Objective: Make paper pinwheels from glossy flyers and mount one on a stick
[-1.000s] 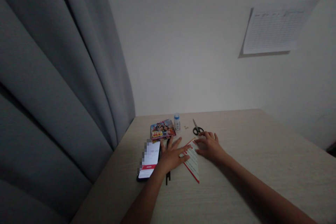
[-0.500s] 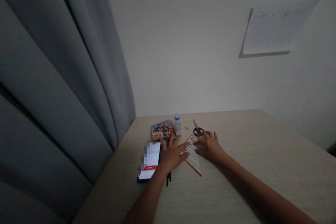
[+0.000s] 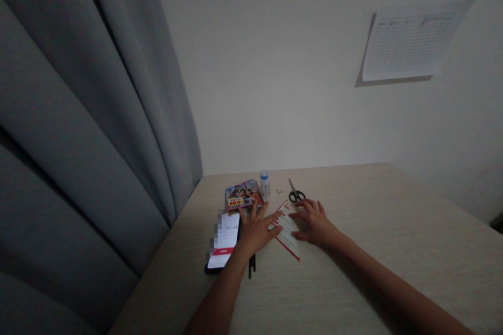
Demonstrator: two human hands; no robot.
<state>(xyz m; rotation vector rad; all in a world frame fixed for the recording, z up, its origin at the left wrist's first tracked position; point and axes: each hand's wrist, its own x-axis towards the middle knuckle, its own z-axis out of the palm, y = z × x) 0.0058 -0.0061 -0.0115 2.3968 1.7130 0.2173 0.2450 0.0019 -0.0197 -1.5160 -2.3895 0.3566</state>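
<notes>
A folded, printed paper [image 3: 288, 229] with red edges lies on the table, its outline three-cornered. My left hand [image 3: 257, 231] rests at its left side, fingers spread, with thumb and forefinger over the paper's edge. At the paper's right side is my right hand [image 3: 313, 224], fingers apart and fingertips at or near the edge. Black-handled scissors [image 3: 296, 194] lie just beyond the right hand. Beneath the left hand and wrist, a dark slim object [image 3: 252, 266] is partly covered; I cannot tell its kind.
Left of my left hand lies a phone [image 3: 223, 243] with a lit timer screen. Behind it are a stack of colourful printed leaflets [image 3: 242, 193] and a blue-capped bottle [image 3: 264, 186]. Small bits [image 3: 279, 191] lie beside the bottle. A grey curtain [image 3: 157, 115] borders the table's left.
Both hands stay almost where they were, over the folded paper. The view has shifted slightly, and the phone's timer has moved on.
</notes>
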